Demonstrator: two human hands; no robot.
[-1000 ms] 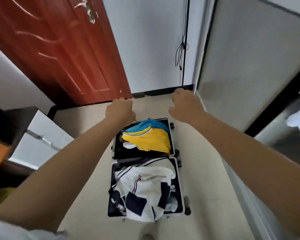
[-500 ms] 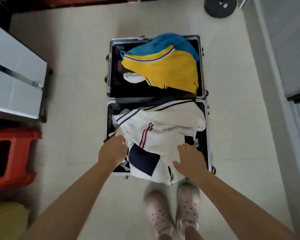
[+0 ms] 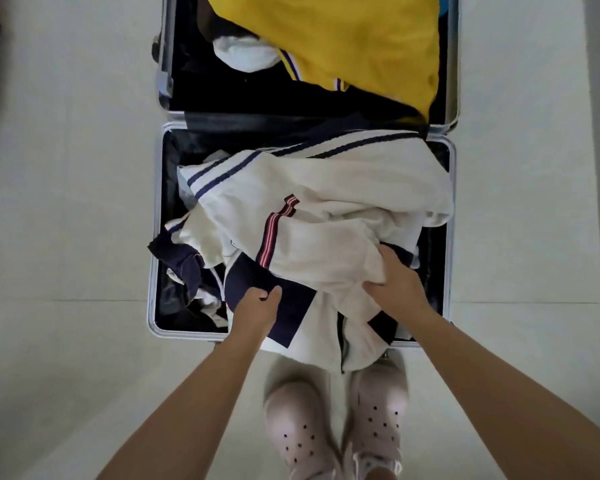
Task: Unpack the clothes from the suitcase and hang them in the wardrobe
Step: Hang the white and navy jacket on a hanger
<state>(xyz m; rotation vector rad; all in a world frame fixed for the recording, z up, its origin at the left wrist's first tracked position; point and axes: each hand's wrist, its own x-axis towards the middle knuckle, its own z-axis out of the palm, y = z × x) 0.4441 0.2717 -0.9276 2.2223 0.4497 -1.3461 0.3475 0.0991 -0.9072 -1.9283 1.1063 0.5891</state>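
Lying open on the pale floor [image 3: 66,202], the suitcase [image 3: 155,237] is holding a yellow shirt [image 3: 354,39] in its far half and a cream jacket [image 3: 326,209] with navy stripes in its near half. Since half a second ago, both hands are gripping it: left hand [image 3: 257,306] pinching the navy panel, right hand [image 3: 399,282] bunching cream cloth. No writing is showing.

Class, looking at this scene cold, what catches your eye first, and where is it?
A bright yellow garment fills the far half of the open suitcase. Nearer, both hands, left hand and right hand, grip a cream jacket with navy trim, spilling over the near rim.
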